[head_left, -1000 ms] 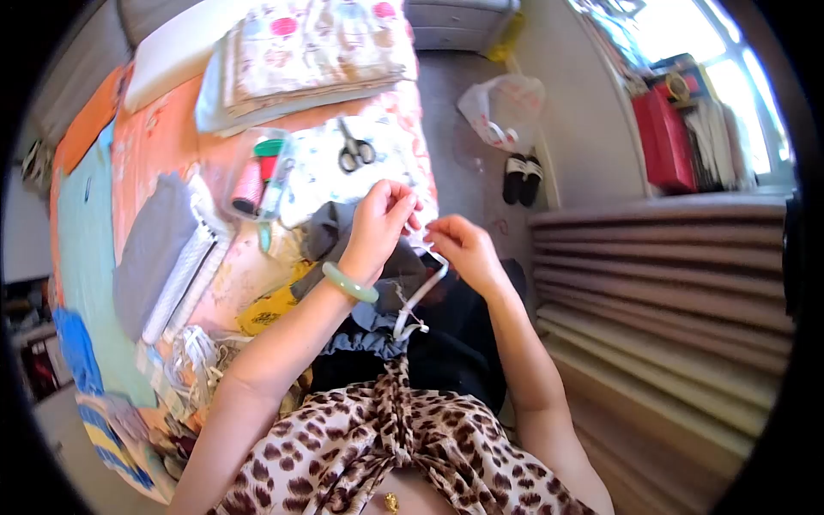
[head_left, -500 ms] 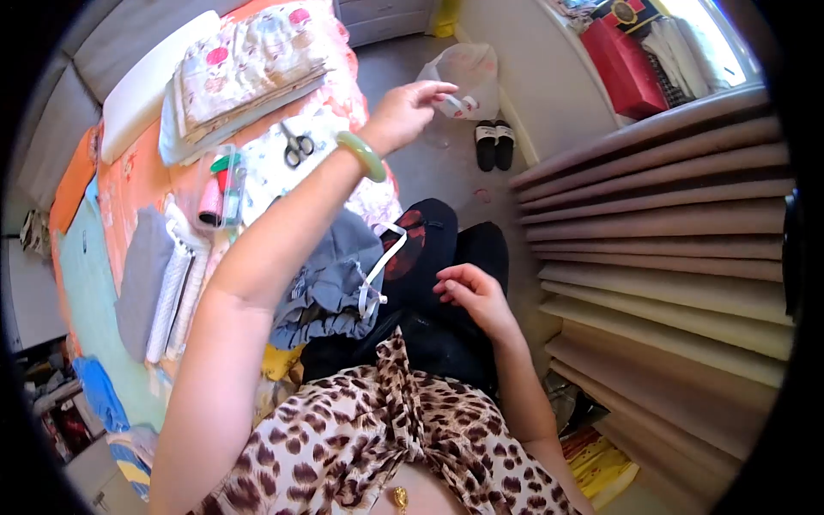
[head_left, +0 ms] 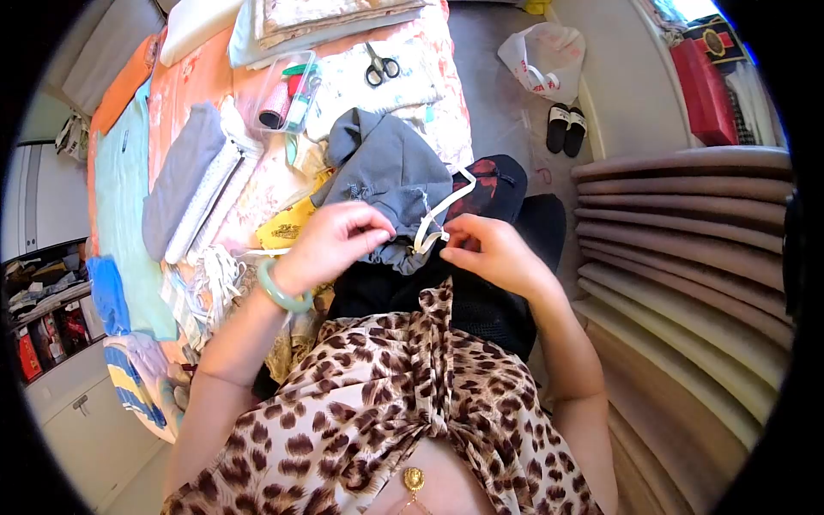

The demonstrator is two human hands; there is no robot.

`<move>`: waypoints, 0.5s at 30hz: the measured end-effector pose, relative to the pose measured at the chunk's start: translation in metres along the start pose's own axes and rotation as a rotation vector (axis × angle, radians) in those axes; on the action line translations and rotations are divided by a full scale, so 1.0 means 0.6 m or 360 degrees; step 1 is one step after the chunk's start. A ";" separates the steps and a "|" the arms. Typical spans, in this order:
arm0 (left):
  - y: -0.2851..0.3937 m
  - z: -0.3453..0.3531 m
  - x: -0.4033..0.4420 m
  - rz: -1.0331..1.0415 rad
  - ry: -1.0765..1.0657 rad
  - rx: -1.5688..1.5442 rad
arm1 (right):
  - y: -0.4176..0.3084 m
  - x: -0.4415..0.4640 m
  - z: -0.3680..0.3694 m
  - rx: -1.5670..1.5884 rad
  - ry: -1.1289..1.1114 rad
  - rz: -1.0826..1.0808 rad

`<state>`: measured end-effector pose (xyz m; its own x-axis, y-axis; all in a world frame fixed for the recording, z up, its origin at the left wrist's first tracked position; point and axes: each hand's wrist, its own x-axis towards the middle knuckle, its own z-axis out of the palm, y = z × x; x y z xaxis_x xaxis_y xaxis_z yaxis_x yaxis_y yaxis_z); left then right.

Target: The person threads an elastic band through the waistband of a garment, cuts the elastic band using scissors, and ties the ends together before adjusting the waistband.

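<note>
A grey gathered cloth [head_left: 390, 159] lies across my lap and the bed's edge, with a white elastic band [head_left: 445, 204] looping out of its gathered end. My left hand [head_left: 339, 240], with a green bangle on the wrist, is at the left side of the gathers, thumb and fingertips pressed together; what lies between them is too small to tell. At the band's lower end is my right hand [head_left: 485, 247], its thumb and index finger closed on the white band.
On the bed [head_left: 202, 77] are black scissors [head_left: 380, 66], a clear box [head_left: 287, 94] of thread spools, folded grey cloth [head_left: 184, 180] and white cords [head_left: 215, 283]. A plastic bag [head_left: 545, 60] and slippers [head_left: 566, 129] are on the floor. Curtains [head_left: 687, 223] hang at right.
My left hand has come back from above the plastic bag to the grey cloth. My right hand, apart from the cloth half a second ago, now meets the white band.
</note>
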<state>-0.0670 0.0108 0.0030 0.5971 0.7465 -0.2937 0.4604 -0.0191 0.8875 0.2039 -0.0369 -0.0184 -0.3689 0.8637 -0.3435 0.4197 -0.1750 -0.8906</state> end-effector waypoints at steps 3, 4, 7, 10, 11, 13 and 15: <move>-0.011 0.038 0.001 0.0378 0.0245 0.0504 | 0.012 0.011 0.032 0.0100 0.0091 -0.0011; -0.005 0.046 0.007 0.0421 0.0309 0.0639 | 0.023 0.016 0.040 0.0080 0.0132 0.0017; -0.003 0.062 0.034 0.0369 0.0264 0.0807 | 0.029 0.014 0.039 0.0214 0.0210 0.0027; -0.007 0.072 0.051 0.0347 0.0173 0.0971 | 0.021 0.007 0.039 0.0450 0.0240 0.0094; -0.010 0.078 0.056 0.0375 0.0174 0.0904 | 0.024 0.005 0.041 0.0485 0.0244 0.0111; -0.017 0.092 0.065 0.0423 0.0174 0.0773 | 0.030 0.003 0.042 0.0559 0.0257 0.0125; -0.026 0.105 0.071 0.0251 0.0177 0.0609 | 0.033 0.002 0.043 0.0630 0.0268 0.0116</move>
<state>-0.0072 0.0006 -0.0455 0.6149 0.7814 -0.1062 0.5922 -0.3686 0.7165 0.1905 -0.0514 -0.0443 -0.1959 0.9017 -0.3855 0.0771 -0.3777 -0.9227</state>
